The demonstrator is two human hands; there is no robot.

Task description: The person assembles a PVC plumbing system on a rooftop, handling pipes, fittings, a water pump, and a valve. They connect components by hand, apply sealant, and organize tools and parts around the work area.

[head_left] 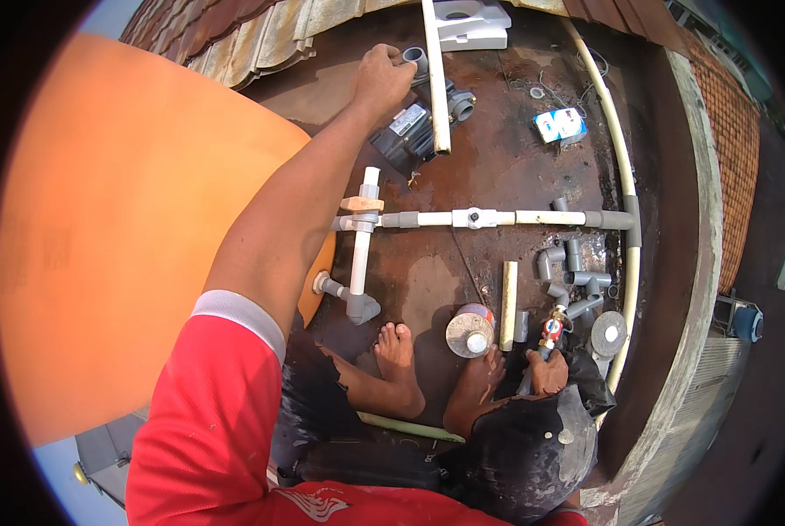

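Observation:
My left arm in a red sleeve reaches far forward. My left hand is closed on a grey pipe fitting at the water pump, its thumb and fingers at the fitting's side. Down at the right, by my knee, my right hand is closed around the lower end of a valve with red and metal parts; its palm is out of sight. Close by lie several grey elbows and tees, a short grey pipe piece, a cream pipe length and a round can.
A white-and-grey pipe run with an inline valve crosses the floor, joining a long cream pipe on the right. A large orange tank fills the left. A loose cream pipe overlaps the pump. A blue-white box lies beyond.

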